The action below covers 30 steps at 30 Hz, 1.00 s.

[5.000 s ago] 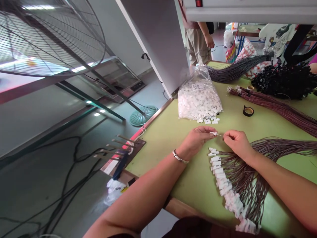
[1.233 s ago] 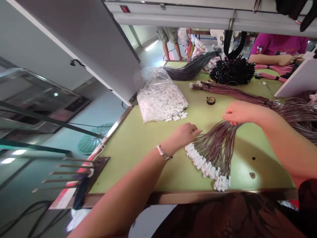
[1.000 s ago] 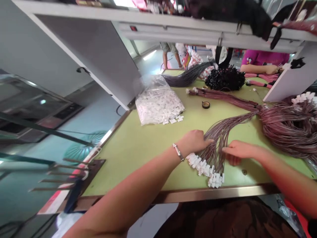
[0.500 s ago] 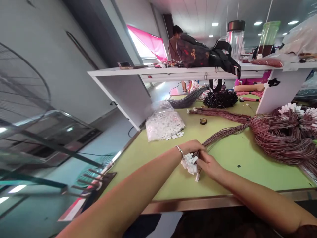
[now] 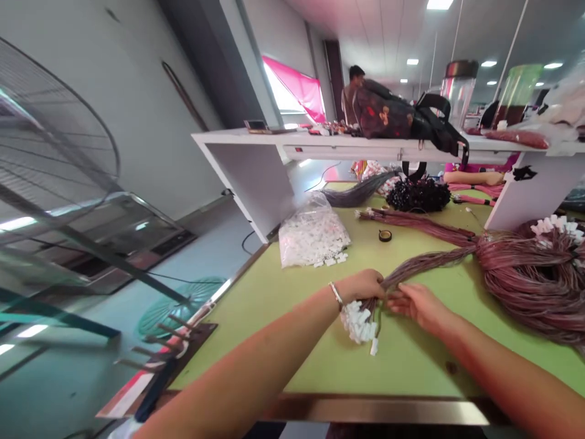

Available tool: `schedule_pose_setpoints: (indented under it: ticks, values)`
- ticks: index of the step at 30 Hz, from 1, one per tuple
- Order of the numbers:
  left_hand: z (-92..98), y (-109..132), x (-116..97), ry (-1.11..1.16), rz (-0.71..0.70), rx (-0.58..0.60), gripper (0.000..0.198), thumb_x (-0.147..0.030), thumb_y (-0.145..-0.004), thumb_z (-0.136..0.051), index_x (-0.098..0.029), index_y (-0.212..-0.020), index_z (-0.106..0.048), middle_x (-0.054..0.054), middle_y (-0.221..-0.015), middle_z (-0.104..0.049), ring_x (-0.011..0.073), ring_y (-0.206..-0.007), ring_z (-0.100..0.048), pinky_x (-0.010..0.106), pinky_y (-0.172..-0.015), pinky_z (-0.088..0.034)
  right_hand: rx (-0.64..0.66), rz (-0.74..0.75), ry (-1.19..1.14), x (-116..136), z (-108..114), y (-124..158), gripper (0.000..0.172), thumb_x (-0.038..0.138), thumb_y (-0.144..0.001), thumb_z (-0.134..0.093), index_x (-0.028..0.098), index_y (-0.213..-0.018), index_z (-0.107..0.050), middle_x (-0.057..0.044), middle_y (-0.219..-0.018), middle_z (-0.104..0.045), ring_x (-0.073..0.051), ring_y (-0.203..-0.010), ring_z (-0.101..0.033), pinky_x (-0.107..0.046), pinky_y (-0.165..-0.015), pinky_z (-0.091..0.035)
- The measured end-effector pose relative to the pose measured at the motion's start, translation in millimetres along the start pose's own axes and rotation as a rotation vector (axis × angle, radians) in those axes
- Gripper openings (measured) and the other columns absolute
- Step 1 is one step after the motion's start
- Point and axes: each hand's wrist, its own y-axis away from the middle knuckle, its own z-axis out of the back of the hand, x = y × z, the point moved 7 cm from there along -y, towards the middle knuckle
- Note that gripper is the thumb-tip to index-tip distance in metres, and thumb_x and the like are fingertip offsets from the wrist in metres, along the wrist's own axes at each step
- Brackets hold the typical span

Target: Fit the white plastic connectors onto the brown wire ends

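Note:
My left hand (image 5: 365,285), with a bracelet at the wrist, is closed around a bundle of thin reddish-brown wires (image 5: 414,266). White plastic connectors (image 5: 359,323) on the wire ends hang out below that hand, and one of them (image 5: 374,346) dangles lower than the others. Just right of the bundle is my right hand (image 5: 418,303), its fingers loosely stretched toward the wires and holding nothing that I can see. From my left hand the bundle runs up and right to a large coil of the same wires (image 5: 525,268).
A clear bag of white connectors (image 5: 313,235) lies on the green table (image 5: 256,335), with a roll of black tape (image 5: 384,235) to its right. Farther back are black parts (image 5: 418,195) and grey wires (image 5: 354,194). A white shelf (image 5: 338,149) carrying a backpack (image 5: 388,113) spans the table.
My right hand has come away from the connectors and moved right, its fingers loosening. My left hand still grips the wires. The camera view has shifted, so the surroundings appear farther right and lower.

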Motion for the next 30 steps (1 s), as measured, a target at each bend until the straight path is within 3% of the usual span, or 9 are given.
schedule_pose_setpoints:
  ticks: [4, 8, 13, 15, 18, 19, 22, 26, 30]
  values:
    - [4.1, 7.4, -1.9, -0.209, -0.047, -0.25, 0.03, -0.024, -0.062, -0.065, -0.01, -0.088, -0.059, 0.01, -0.085, -0.068, 0.0212, -0.075, -0.063, 0.023, -0.054, -0.042, -0.105, 0.034, -0.243, -3.0, -21.8, -27.2, 0.011, 0.016, -0.078, -0.056, 0.013, -0.069, -0.059, -0.001, -0.058, -0.063, -0.01, -0.049, -0.058, -0.02, -0.046, -0.045]
    - [12.9, 14.2, 3.4, -0.283, -0.026, -0.387, 0.035, -0.022, -0.07, -0.058, -0.011, -0.102, -0.055, 0.013, -0.09, -0.068, 0.0233, -0.078, -0.066, 0.026, -0.058, -0.046, -0.169, 0.088, -0.355, -2.3, -28.9, -43.2, 0.014, 0.008, -0.074, -0.055, 0.016, -0.062, -0.056, 0.001, -0.056, -0.063, -0.009, -0.053, -0.058, -0.019, -0.052, -0.049]
    - [33.8, 12.1, 10.3, -0.484, -0.005, -0.416, 0.017, -0.019, -0.075, -0.05, -0.015, -0.086, -0.062, 0.013, -0.087, -0.069, 0.0264, -0.083, -0.067, 0.031, -0.067, -0.049, -0.106, 0.057, -0.341, 6.2, -30.8, -44.1, 0.016, 0.006, -0.077, -0.05, 0.015, -0.068, -0.06, -0.001, -0.066, -0.068, -0.009, -0.065, -0.064, -0.021, -0.07, -0.054]
    - [38.0, 9.7, 15.6, -0.517, -0.022, -0.451, 0.019, -0.019, -0.077, -0.049, -0.016, -0.088, -0.064, 0.012, -0.087, -0.069, 0.0264, -0.083, -0.067, 0.032, -0.069, -0.049, 0.049, 0.019, -0.095, 18.3, -34.9, -38.2, 0.012, 0.01, -0.077, -0.053, 0.013, -0.077, -0.064, -0.004, -0.075, -0.071, -0.012, -0.072, -0.066, -0.024, -0.071, -0.054]
    - [34.2, 5.0, 23.4, -0.535, -0.064, -0.451, 0.02, -0.018, -0.078, -0.047, -0.017, -0.088, -0.065, 0.011, -0.084, -0.069, 0.0241, -0.08, -0.067, 0.031, -0.069, -0.048, 0.345, -0.189, 0.582, 34.4, -39.9, -34.3, 0.019, 0.026, -0.079, -0.058, 0.009, -0.081, -0.067, -0.011, -0.073, -0.071, -0.015, -0.058, -0.064, -0.023, -0.048, -0.049]
    - [32.9, 3.5, 25.6, -0.532, -0.072, -0.451, 0.021, -0.018, -0.079, -0.047, -0.017, -0.089, -0.065, 0.01, -0.083, -0.069, 0.0237, -0.08, -0.066, 0.03, -0.069, -0.048, 0.38, -0.085, 0.755, 53.2, -41.6, -41.9, 0.021, 0.029, -0.079, -0.059, 0.01, -0.083, -0.068, -0.01, -0.072, -0.071, -0.014, -0.056, -0.062, -0.022, -0.046, -0.046]
    - [30.5, 0.3, 29.6, -0.526, -0.09, -0.44, 0.023, -0.021, -0.081, -0.044, -0.017, -0.09, -0.065, 0.012, -0.083, -0.069, 0.0254, -0.079, -0.066, 0.032, -0.067, -0.047, 0.025, 0.445, 1.065, 127.4, -41.0, -86.2, 0.017, 0.023, -0.079, -0.057, 0.015, -0.086, -0.069, -0.006, -0.078, -0.07, -0.012, -0.063, -0.059, -0.022, -0.055, -0.045]
    - [27.3, 0.1, 30.0, -0.562, -0.132, -0.405, 0.024, -0.017, -0.08, -0.042, -0.016, -0.088, -0.064, 0.014, -0.081, -0.069, 0.0268, -0.079, -0.066, 0.034, -0.068, -0.045, -0.191, 0.516, 1.388, 140.3, -51.4, -157.6, 0.008, 0.009, -0.063, -0.066, 0.014, -0.068, -0.07, -0.01, -0.079, -0.067, -0.022, -0.08, -0.061, -0.032, -0.075, -0.045]
    - [26.1, 1.8, 30.6, -0.572, -0.16, -0.409, 0.023, -0.012, -0.076, -0.042, -0.016, -0.085, -0.064, 0.013, -0.079, -0.069, 0.0286, -0.078, -0.066, 0.037, -0.067, -0.046, -0.212, 0.599, 1.383, 131.3, -59.5, -180.7, 0.005, 0.007, -0.06, -0.067, 0.012, -0.061, -0.068, -0.015, -0.092, -0.064, -0.027, -0.095, -0.057, -0.035, -0.084, -0.041]
